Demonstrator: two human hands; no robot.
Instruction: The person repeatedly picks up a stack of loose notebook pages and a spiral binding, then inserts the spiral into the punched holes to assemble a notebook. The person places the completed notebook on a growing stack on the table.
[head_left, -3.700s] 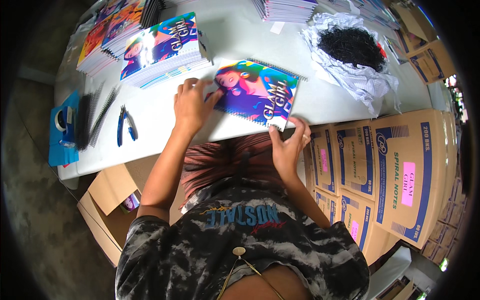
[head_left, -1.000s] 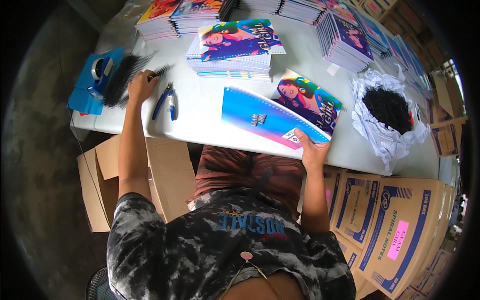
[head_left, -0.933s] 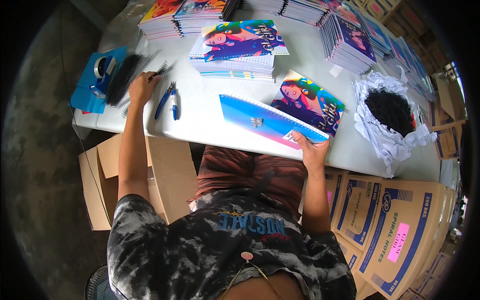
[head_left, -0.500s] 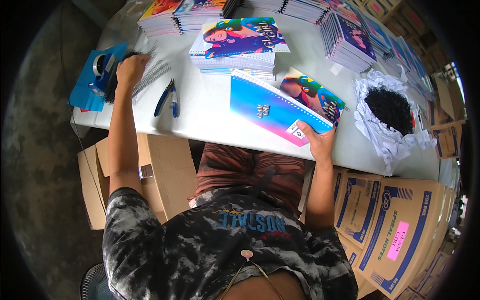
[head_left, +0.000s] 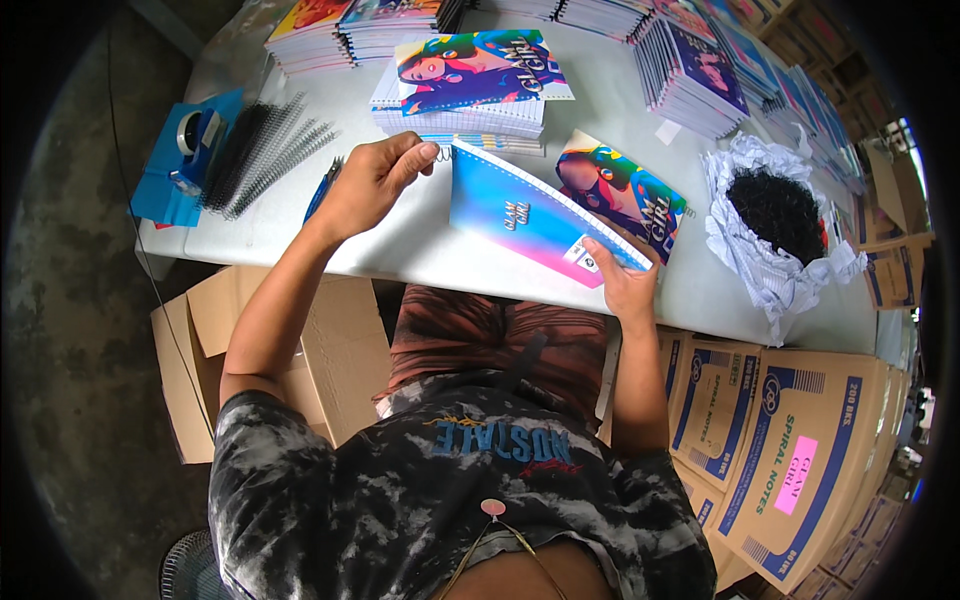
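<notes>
My right hand [head_left: 628,283] grips the lower right corner of a blue-and-pink notebook [head_left: 535,215], thumb on top. A row of punched holes runs along its upper edge, and it is tilted above the table. Pinched in my left hand [head_left: 383,182] is a dark spiral binding coil [head_left: 445,153], its end by the notebook's upper left corner; the rest is hidden by the hand. Beyond the held notebook lies another with a colourful illustrated cover [head_left: 625,190]. Blue-handled pliers [head_left: 322,192] show partly behind my left hand. Several loose coils [head_left: 265,150] lie at the left.
A paper stack [head_left: 455,125] topped by an illustrated cover [head_left: 485,70] stands at the back middle. A blue tape dispenser [head_left: 205,150] sits at the left. Bound notebooks [head_left: 690,75] line the back. Crumpled paper [head_left: 740,240] holds black wire scraps [head_left: 775,215]. Cartons [head_left: 790,470] stand below right.
My left hand has come from the coil pile rightward to the notebook's upper left corner, bringing a coil. My right hand keeps hold of the notebook, shifted slightly left.
</notes>
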